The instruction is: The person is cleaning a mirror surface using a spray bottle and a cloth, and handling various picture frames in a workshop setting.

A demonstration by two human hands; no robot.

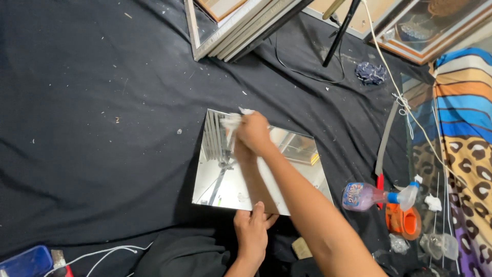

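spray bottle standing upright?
No, the spray bottle lies on its side on the black cloth, right of the mirror.

Right hand [253,132] is covering most of the white wad [231,122] it's gripping, wad blurring so can't tell cloth or paper. Right forearm is hiding the mirror [220,169] middle and part of its near edge. Left hand [252,228] fingertips are overlapping that near edge, wrist getting cut by the bottom edge. Stacked frames [233,28] are running off the top edge. Blue box [25,261] is getting cropped at the bottom-left corner. Patterned fabric [469,154] is running off the right edge. Small bits on the black cloth [92,128] are staying too tiny to identify
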